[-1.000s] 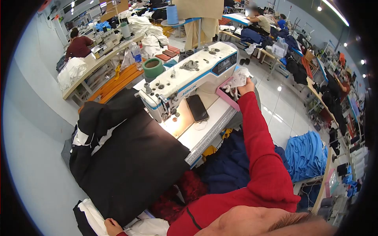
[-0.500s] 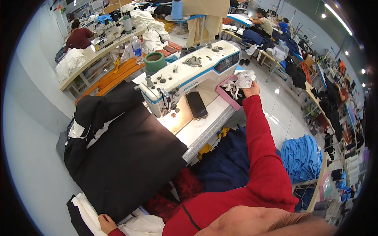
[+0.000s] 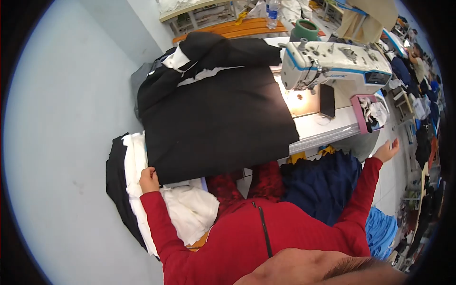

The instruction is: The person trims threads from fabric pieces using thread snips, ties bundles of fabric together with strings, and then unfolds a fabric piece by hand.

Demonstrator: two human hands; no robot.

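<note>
My left hand (image 3: 149, 179) has its fingers closed at the near left corner of a wide piece of black fabric (image 3: 213, 128), beside white fabric (image 3: 135, 166). The black fabric lies flat across the table, left of a white sewing machine (image 3: 339, 66). Out to the right, my right hand (image 3: 387, 151) is off the table with fingers apart and nothing in it. Just above that hand is a pink box (image 3: 359, 114) at the table's right end. A white piece (image 3: 378, 114) lies in the box among white strips.
A black phone (image 3: 327, 100) lies by the machine's needle area. Dark blue fabric (image 3: 318, 185) hangs below the table edge, with light blue fabric (image 3: 380, 232) farther right. A green thread cone (image 3: 304, 31) and a water bottle (image 3: 272, 14) stand behind. A wall (image 3: 71, 142) bounds the left.
My right hand has let go of the white piece with handwriting, now in the pink box, and moved nearer to me. The view has turned left. My left hand stays at the black fabric's corner.
</note>
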